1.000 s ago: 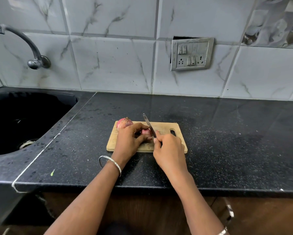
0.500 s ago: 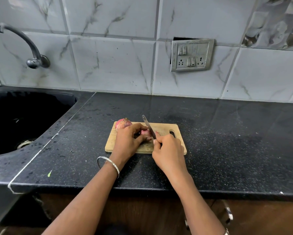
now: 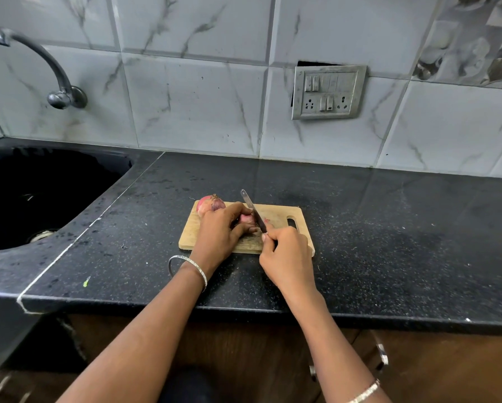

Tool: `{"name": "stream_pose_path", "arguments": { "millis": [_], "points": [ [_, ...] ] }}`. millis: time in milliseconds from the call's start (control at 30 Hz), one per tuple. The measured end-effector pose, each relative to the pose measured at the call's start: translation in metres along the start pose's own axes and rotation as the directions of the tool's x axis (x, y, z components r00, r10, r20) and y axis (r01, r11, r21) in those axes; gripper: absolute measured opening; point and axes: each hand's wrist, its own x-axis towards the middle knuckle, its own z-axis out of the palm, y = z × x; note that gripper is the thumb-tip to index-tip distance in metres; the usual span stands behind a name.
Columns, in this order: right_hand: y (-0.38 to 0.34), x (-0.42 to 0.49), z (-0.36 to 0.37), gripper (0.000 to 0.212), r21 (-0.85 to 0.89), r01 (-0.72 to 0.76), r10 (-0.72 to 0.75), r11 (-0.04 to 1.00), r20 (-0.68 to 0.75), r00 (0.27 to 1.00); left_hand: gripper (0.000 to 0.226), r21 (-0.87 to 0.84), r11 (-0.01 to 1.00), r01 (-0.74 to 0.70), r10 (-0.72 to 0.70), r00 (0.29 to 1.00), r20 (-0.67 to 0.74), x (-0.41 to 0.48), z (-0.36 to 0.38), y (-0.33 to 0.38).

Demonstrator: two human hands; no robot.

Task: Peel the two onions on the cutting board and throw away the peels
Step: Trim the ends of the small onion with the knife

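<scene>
A small pink onion [image 3: 246,219] is lying on a wooden cutting board [image 3: 277,215], and the left hand [image 3: 219,234] is curling its fingers around it. A knife [image 3: 252,208] is angling down at the onion's right side, its handle clenched in the right hand [image 3: 286,250]. A second onion [image 3: 210,204], unpeeled, is sitting at the board's far left corner. The board is lying on a black countertop [image 3: 389,242], a sink [image 3: 40,193] to its left.
</scene>
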Motion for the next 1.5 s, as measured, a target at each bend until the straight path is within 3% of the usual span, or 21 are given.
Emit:
{"name": "stream_pose_path", "arguments": {
  "millis": [267, 800, 1500],
  "points": [
    [0.000, 0.006, 0.010, 0.026, -0.037, 0.018, -0.020, 0.999, -0.055, 0.998, 0.025, 0.018, 1.000, -0.009, 0.009, 1.000, 0.003, 0.004, 0.000, 0.000],
    [-0.016, -0.004, -0.009, 0.020, -0.058, -0.030, 0.032, 0.998, 0.022, 0.999, 0.026, -0.125, 0.990, 0.072, -0.069, 0.997, 0.036, 0.005, 0.003, -0.005],
    [-0.032, 0.008, -0.010, 0.021, -0.101, -0.026, 0.032, 0.995, 0.062, 0.998, 0.023, -0.098, 0.995, 0.032, -0.032, 0.999, 0.007, 0.006, 0.006, -0.009]
  ]
}}
